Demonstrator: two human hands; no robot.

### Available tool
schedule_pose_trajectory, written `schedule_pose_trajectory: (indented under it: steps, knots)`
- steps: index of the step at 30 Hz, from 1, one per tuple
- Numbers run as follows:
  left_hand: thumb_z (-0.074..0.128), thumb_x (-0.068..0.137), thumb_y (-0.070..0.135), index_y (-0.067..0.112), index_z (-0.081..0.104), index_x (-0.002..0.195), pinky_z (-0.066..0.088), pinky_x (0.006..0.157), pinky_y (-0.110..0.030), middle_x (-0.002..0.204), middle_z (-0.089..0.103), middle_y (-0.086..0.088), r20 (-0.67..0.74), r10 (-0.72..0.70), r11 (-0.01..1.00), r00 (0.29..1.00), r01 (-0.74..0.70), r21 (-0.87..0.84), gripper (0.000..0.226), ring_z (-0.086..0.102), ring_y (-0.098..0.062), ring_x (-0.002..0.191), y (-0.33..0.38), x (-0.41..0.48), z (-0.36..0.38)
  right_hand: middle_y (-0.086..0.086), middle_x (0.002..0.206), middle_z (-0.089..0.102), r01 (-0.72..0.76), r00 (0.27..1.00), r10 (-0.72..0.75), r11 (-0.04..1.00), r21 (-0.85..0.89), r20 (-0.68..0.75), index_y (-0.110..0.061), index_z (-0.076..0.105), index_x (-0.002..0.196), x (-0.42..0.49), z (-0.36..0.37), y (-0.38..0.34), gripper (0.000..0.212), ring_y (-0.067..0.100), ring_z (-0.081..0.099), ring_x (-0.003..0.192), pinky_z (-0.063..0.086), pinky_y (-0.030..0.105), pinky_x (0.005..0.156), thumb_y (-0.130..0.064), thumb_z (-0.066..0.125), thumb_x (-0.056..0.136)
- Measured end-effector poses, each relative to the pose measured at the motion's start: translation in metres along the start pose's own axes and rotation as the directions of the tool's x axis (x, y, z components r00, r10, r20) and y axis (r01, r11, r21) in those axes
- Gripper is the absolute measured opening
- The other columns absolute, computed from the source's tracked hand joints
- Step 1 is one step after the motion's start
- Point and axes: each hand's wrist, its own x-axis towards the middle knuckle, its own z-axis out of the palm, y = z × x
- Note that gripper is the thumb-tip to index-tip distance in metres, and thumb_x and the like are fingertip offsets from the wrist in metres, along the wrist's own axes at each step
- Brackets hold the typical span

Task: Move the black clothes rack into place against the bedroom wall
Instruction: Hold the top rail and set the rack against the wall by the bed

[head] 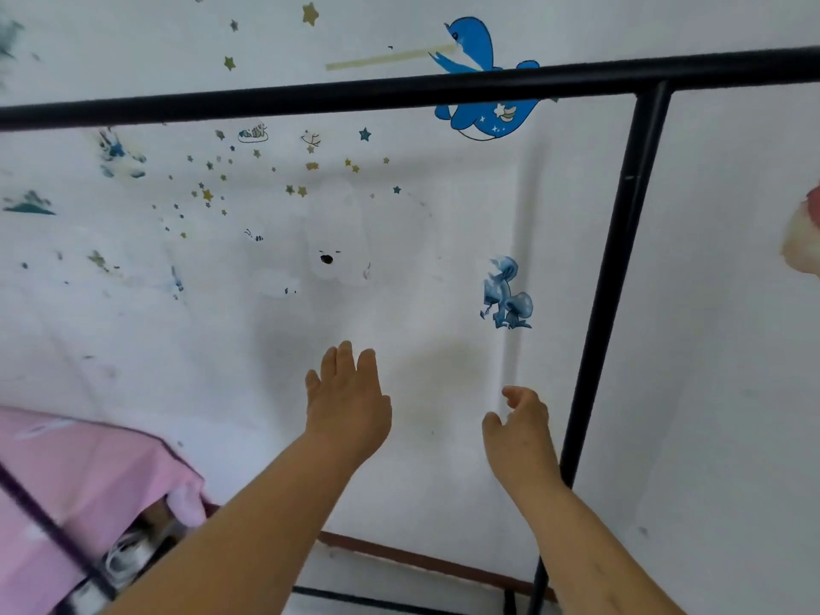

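The black clothes rack (pixel 399 93) stands in front of the white bedroom wall (pixel 443 241). Its top bar runs across the upper view. A black upright (pixel 616 259) drops down on the right to a low bar near the floor. My left hand (pixel 348 403) is raised in the middle with fingers apart, holding nothing, below the top bar. My right hand (pixel 519 430) is also raised and loosely curled, just left of the upright and not touching it.
The wall carries star stickers, a blue whale sticker (pixel 483 113) and a blue mushroom sticker (pixel 506 295). A bed with a pink cover (pixel 88 477) sits at lower left, clutter under it. A brown skirting strip (pixel 426 561) runs along the wall's foot.
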Motion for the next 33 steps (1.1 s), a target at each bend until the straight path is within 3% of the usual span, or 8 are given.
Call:
schedule_pose_trajectory:
  steps: [3, 8, 15, 19, 23, 29, 33]
  knots:
    - [0.046, 0.092, 0.037, 0.016, 0.019, 0.148, 0.015, 0.116, -0.051, 0.159, 0.012, -0.013, 0.059, -0.065, 0.998, 0.996, 0.065, 0.004, 0.066, 0.007, -0.032, 0.146, -0.035, -0.015, 0.014, 0.002, 0.136, 0.042, -0.018, 0.994, 0.023, 0.999, -0.047, 0.109, -0.019, 0.043, 0.131, -0.01, 0.025, 0.003, 0.036, 0.009, 0.046, 0.095, 0.041, 0.024, 0.078, -0.016, 0.05, 0.096]
    - [0.045, 0.092, 0.038, 0.017, 0.018, 0.148, 0.017, 0.115, -0.049, 0.159, 0.015, -0.012, 0.177, -0.181, 0.983, 0.967, 0.18, 0.019, 0.066, 0.011, -0.031, 0.146, -0.11, -0.043, 0.039, 0.001, 0.134, 0.048, -0.028, 0.968, 0.058, 0.992, -0.124, 0.245, -0.02, 0.046, 0.128, -0.031, 0.076, -0.006, 0.033, 0.01, 0.05, 0.098, 0.041, 0.022, 0.077, -0.017, 0.049, 0.096]
    - [0.045, 0.091, 0.039, 0.016, 0.02, 0.148, 0.023, 0.112, -0.048, 0.156, 0.021, -0.011, 0.24, -0.291, 0.953, 0.926, 0.303, -0.015, 0.066, 0.019, -0.029, 0.142, -0.228, -0.063, 0.047, 0.001, 0.13, 0.051, -0.02, 0.95, 0.071, 0.985, -0.169, 0.303, -0.019, 0.048, 0.126, -0.058, 0.163, -0.042, 0.032, 0.011, 0.052, 0.092, 0.037, 0.015, 0.061, -0.017, 0.05, 0.095]
    - [0.046, 0.088, 0.039, 0.016, 0.028, 0.144, 0.03, 0.108, -0.048, 0.149, 0.033, -0.011, 0.274, -0.36, 0.924, 0.892, 0.382, -0.028, 0.063, 0.031, -0.031, 0.135, -0.314, -0.065, 0.046, 0.001, 0.128, 0.052, -0.02, 0.944, 0.075, 0.985, -0.169, 0.322, -0.018, 0.05, 0.125, -0.08, 0.231, -0.069, 0.031, 0.012, 0.052, 0.094, 0.039, 0.022, 0.075, -0.016, 0.051, 0.094]
    - [0.047, 0.089, 0.037, 0.011, 0.033, 0.141, 0.037, 0.102, -0.044, 0.141, 0.043, -0.014, 0.282, -0.42, 0.884, 0.862, 0.46, -0.088, 0.06, 0.04, -0.033, 0.126, -0.394, -0.072, 0.045, 0.001, 0.126, 0.054, -0.037, 0.936, 0.09, 0.986, -0.16, 0.339, -0.017, 0.05, 0.125, -0.099, 0.296, -0.089, 0.032, 0.014, 0.054, 0.094, 0.04, 0.024, 0.077, -0.016, 0.051, 0.094]
    - [0.058, 0.088, 0.034, 0.003, 0.029, 0.144, 0.041, 0.094, -0.038, 0.141, 0.044, -0.021, 0.29, -0.567, 0.694, 0.771, 0.637, -0.334, 0.071, 0.048, -0.036, 0.121, -0.492, -0.078, 0.04, 0.0, 0.125, 0.053, -0.013, 0.903, 0.08, 0.987, -0.16, 0.422, -0.018, 0.05, 0.124, -0.121, 0.377, -0.113, 0.031, 0.012, 0.052, 0.096, 0.038, 0.022, 0.077, -0.016, 0.051, 0.093]
    - [0.06, 0.088, 0.03, 0.012, 0.027, 0.146, 0.036, 0.082, -0.03, 0.142, 0.046, -0.016, 0.269, -0.647, 0.548, 0.713, 0.681, -0.485, 0.07, 0.052, -0.03, 0.112, -0.547, -0.071, 0.041, -0.002, 0.123, 0.053, 0.023, 0.877, 0.055, 0.988, -0.155, 0.477, -0.021, 0.05, 0.121, -0.115, 0.43, -0.129, 0.029, 0.011, 0.056, 0.09, 0.037, 0.018, 0.062, -0.017, 0.05, 0.092]
